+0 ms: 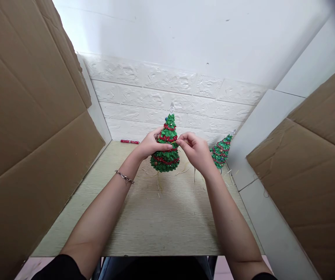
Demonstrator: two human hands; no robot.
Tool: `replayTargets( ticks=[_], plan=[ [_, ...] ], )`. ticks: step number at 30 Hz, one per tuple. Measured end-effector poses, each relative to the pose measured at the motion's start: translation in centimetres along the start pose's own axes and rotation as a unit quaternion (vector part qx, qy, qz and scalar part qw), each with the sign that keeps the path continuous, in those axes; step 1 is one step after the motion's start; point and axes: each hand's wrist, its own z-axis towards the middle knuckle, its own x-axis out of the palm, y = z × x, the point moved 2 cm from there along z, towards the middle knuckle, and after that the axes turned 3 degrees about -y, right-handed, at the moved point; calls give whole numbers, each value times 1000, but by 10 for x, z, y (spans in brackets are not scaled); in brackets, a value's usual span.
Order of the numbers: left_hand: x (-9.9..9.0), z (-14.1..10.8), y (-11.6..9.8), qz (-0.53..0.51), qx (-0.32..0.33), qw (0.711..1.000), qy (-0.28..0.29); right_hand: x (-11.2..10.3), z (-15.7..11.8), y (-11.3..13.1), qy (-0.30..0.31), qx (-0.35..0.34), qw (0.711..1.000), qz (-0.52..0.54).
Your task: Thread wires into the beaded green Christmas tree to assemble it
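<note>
A small green Christmas tree figurine [167,157] with red garlands and a clear pointed topper stands upright in the middle of the table. My left hand [152,146] grips it from the left side, thumb across the front and the other fingers hidden behind. At the tree's right side my right hand [193,149] is closed in a pinch between thumb and forefinger. A thin yellow strand [173,142] runs from this pinch across the front of the tree, close to my left thumb. Whether the strand is fixed to the tree I cannot tell.
A second decorated tree [222,151] leans at the right, by the white side panel [243,136]. Thin loose strands [158,182] lie scattered on the table [161,225]. A red pen-like stick [129,142] lies at the back left. Cardboard sheets [39,109] flank both sides; a brick-textured wall stands behind.
</note>
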Motion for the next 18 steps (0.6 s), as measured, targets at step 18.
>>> replayTargets(
  ticks=[18],
  plan=[
    [-3,1,1,-28,-6,1000,-13,-2,-2,4,13,-61,992,-105]
  ],
)
